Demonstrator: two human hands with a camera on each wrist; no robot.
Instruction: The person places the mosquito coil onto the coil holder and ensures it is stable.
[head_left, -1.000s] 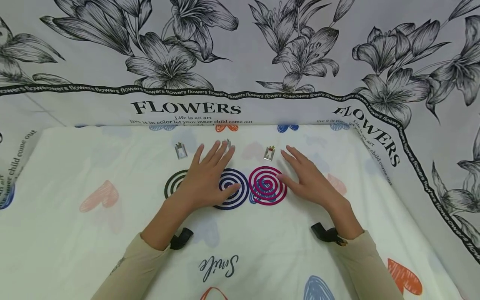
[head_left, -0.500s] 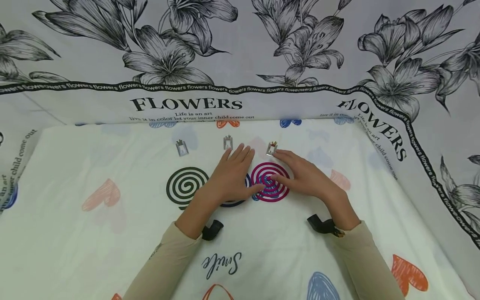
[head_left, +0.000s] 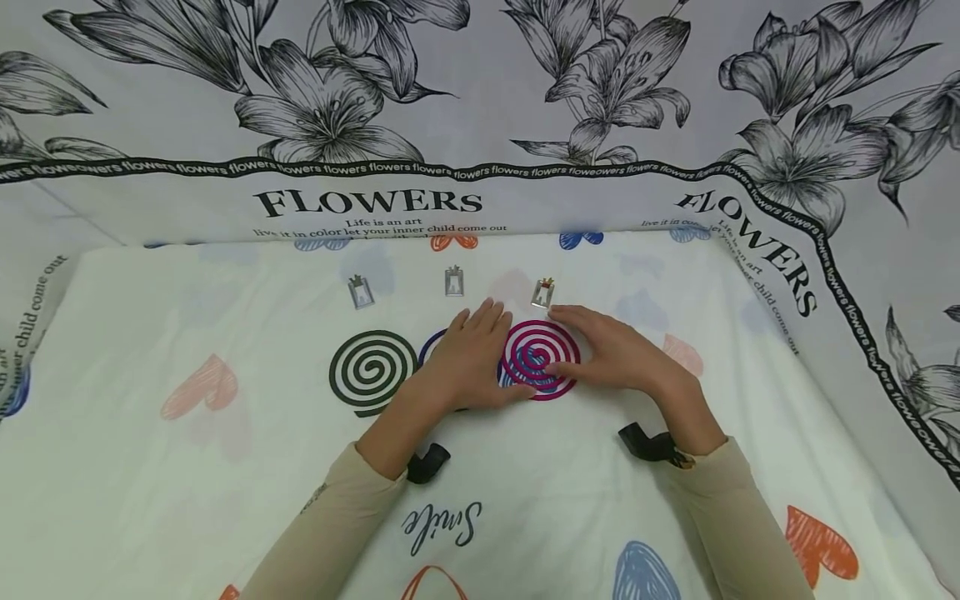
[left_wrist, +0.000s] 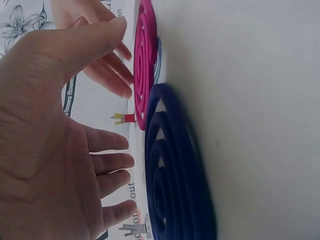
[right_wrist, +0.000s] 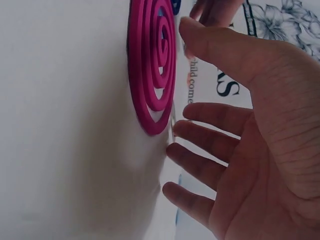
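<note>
A dark green mosquito coil (head_left: 367,367), a blue mosquito coil (left_wrist: 182,185) and a pink mosquito coil (head_left: 536,329) lie flat in a row on the cloth. My left hand (head_left: 472,358) is spread above the blue coil and hides most of it in the head view; the left wrist view shows a gap between them. The thumb reaches toward the pink coil. At the pink coil's right side, my right hand (head_left: 618,354) hovers with loosely extended fingers, its thumb over the coil's edge. Neither hand holds anything.
Behind the coils stand small metal pieces like coil stands: one at left (head_left: 361,292), one in the middle (head_left: 454,282), and one with red and yellow tips (head_left: 543,292). White cloth (head_left: 525,483) with printed hearts covers the surface. A flower-printed cloth (head_left: 375,200) rises behind.
My left hand has moved right, uncovering the green coil and the middle metal piece. The right hand has shifted slightly left over the pink coil's edge. The coils stay in place.
</note>
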